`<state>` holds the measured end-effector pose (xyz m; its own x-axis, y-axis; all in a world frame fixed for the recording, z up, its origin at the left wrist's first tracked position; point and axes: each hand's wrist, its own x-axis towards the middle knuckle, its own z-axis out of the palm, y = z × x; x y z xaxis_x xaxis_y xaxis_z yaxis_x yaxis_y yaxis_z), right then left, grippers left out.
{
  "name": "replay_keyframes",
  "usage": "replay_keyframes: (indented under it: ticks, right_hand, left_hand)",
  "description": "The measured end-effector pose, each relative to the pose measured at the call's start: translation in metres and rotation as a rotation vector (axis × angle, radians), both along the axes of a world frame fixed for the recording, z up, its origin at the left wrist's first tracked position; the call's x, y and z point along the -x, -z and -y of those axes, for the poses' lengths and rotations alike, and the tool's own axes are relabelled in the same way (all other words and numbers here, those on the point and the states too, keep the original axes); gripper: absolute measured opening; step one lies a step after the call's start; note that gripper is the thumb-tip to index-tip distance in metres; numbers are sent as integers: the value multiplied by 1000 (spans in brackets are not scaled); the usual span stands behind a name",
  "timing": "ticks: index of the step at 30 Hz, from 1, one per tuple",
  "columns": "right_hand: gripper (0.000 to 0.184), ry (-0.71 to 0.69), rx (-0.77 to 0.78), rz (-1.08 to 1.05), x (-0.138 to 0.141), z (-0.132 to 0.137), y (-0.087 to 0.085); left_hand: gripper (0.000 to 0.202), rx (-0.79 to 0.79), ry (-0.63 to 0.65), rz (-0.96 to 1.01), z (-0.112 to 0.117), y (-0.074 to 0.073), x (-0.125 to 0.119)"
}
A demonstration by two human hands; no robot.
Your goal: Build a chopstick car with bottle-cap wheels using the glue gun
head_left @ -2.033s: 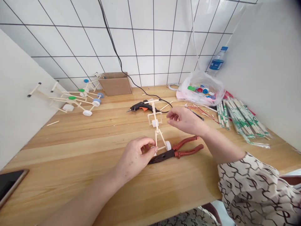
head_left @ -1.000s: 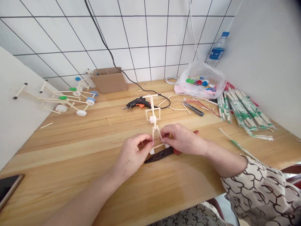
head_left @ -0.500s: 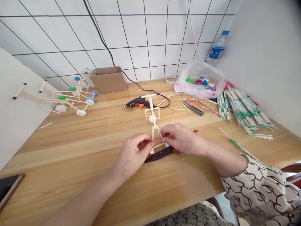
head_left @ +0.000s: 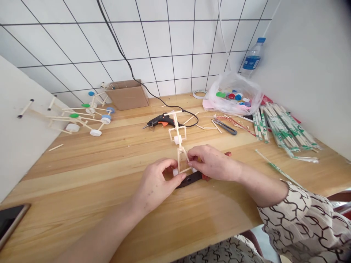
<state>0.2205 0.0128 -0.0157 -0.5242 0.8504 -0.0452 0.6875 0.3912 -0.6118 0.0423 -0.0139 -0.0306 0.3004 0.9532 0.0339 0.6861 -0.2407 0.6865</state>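
Note:
A small three-wheeled cart [head_left: 177, 131] made of thin wooden sticks, with white bottle caps for wheels, stands in the middle of the table. My left hand [head_left: 157, 179] curves around its near left wheel [head_left: 175, 171], thumb low in front and fingers behind. On the other side, my right hand [head_left: 212, 160] pinches the slanted stick above the near right wheel [head_left: 194, 170], which is partly hidden. Dark pliers [head_left: 189, 179] with reddish handles lie beneath the near end of the cart and my hands.
Behind the cart lies a black glue gun [head_left: 159, 119] with its cord. Finished stick carts [head_left: 82, 116] and a cardboard box [head_left: 127, 95] stand left. A bag of caps [head_left: 233, 95], a utility knife [head_left: 225, 126] and wrapped chopsticks [head_left: 285, 126] are right; a phone [head_left: 11, 223] lies near left.
My left hand has shifted from the cart's left stick down to its near left wheel, the thumb moving right over the pliers. My right hand stays nearly in place.

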Motion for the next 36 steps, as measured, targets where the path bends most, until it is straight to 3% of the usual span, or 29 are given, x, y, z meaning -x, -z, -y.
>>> replay_keyframes:
  ticks: [12,18,25,32,36]
  right_hand:
    - [13,26,33,-11,2,1,-3]
    - [13,56,198,-59,3,2,-6]
    - [16,56,211,-75,3,2,-6]
    - [13,66,248,-82,1,2,-4]
    - [11,80,251,-67,2,2,-3]
  left_hand:
    - [13,44,38,77,2,6,1]
    - [15,25,51,80,1,7,1]
    - [22,59,73,106,-2,5,1]
    - [14,-94,-96,268,-9,-6,2]
    - [16,-96,-126,353,-12,-13,-1]
